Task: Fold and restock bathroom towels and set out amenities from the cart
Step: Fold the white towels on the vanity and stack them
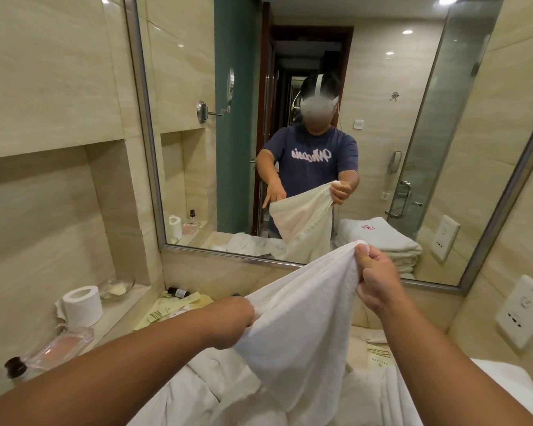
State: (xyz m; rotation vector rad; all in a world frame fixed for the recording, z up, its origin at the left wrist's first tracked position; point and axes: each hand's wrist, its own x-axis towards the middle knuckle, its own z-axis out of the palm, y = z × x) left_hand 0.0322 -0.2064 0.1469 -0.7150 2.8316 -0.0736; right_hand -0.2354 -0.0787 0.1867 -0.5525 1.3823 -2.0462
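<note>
Soap bottle (15, 366): brown cap, at the near left end of the niche ledge (117, 315).
Soap tray (63, 345): clear, with pinkish contents, just behind the bottle on the same ledge.
Toilet roll (82, 305): white, upright, beyond the tray towards the ledge's far end.
Glass dish (116, 290): in the far corner of the niche, holding something pale that cannot be made out.
Small dark bottle (179, 292): lying on its side at the far edge of the surface (359, 332), below the mirror frame (228, 256).
Amenity packets (166, 312): cream with striped print, scattered at the far left of the surface, near the small bottle.
Linen pile (197, 392): crumpled white cloth along the near edge, under both forearms.
Left hand (233, 322): fingers curled round a bunched edge of the towel, lower than the other hand.
Towel (299, 333): white, held in the air between the two hands above the linen pile, its loose end hanging down onto the pile.
Right hand (374, 287): gripping the towel's raised corner, thumb on top, in front of the mirror's lower edge.
Folded towel stack (379, 241): seen in the mirror, white with a red emblem on top.
Wall socket (526, 312): white plate on the right wall, above the surface's right end.
</note>
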